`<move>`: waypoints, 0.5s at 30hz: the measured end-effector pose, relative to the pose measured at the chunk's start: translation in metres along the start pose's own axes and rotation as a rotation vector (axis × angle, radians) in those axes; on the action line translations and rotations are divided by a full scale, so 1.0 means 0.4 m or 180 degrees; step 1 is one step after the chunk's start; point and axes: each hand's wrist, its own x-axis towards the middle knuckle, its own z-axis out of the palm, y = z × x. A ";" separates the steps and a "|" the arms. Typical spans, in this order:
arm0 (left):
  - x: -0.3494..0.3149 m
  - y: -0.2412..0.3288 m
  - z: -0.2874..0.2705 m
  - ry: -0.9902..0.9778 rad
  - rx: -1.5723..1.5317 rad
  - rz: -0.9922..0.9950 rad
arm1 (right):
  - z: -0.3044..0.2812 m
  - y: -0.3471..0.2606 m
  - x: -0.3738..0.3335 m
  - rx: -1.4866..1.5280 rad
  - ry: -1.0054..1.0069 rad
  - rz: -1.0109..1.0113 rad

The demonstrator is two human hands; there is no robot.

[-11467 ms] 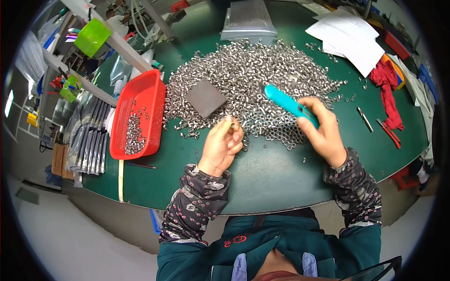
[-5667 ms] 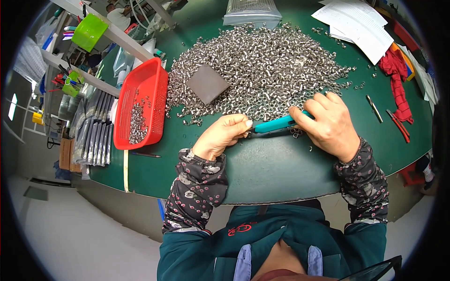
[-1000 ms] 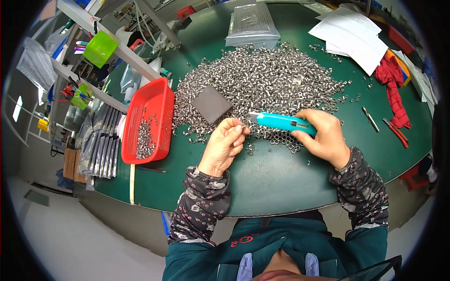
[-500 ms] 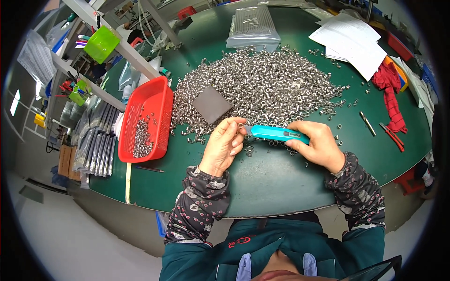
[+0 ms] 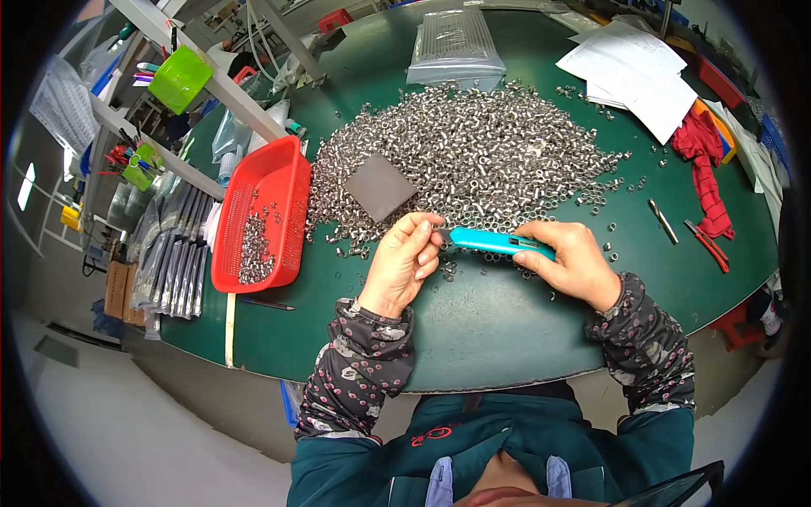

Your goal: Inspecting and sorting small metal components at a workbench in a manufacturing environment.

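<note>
My right hand [image 5: 568, 264] grips a turquoise utility knife [image 5: 498, 242], held level with its tip pointing left. My left hand [image 5: 405, 262] has its fingertips pinched together right at that tip, seemingly on a small metal piece too tiny to make out. Both hands hover over the near edge of a big heap of small silver metal parts [image 5: 473, 156] on the green table [image 5: 490, 321]. A flat dark grey square pad [image 5: 380, 186] lies on the heap just beyond my left hand.
A red mesh basket [image 5: 258, 211] with several metal parts stands left of the heap. A clear bag of parts [image 5: 456, 42] lies at the back, white papers [image 5: 634, 72] and a red cloth [image 5: 705, 160] to the right, small tools [image 5: 663, 221] near them. Racks and bagged stock fill the left.
The knife has swung from pointing up-left to lying level, and its tip now meets my left fingertips. My left hand has stayed by the heap's near edge.
</note>
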 end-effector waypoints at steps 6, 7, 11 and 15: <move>0.000 -0.001 -0.016 -0.0250 -0.0171 -0.0053 | -0.006 -0.006 0.002 0.0046 0.0013 -0.0004; -0.001 0.000 -0.017 -0.0253 -0.0236 -0.0018 | -0.011 -0.011 0.003 0.0126 0.0051 0.0038; -0.001 0.008 0.010 0.0124 0.0085 0.0088 | -0.009 -0.004 0.002 0.0117 0.0121 0.0015; -0.001 0.010 0.011 0.0131 -0.0016 0.0059 | -0.003 0.001 0.000 -0.0102 0.0127 -0.0104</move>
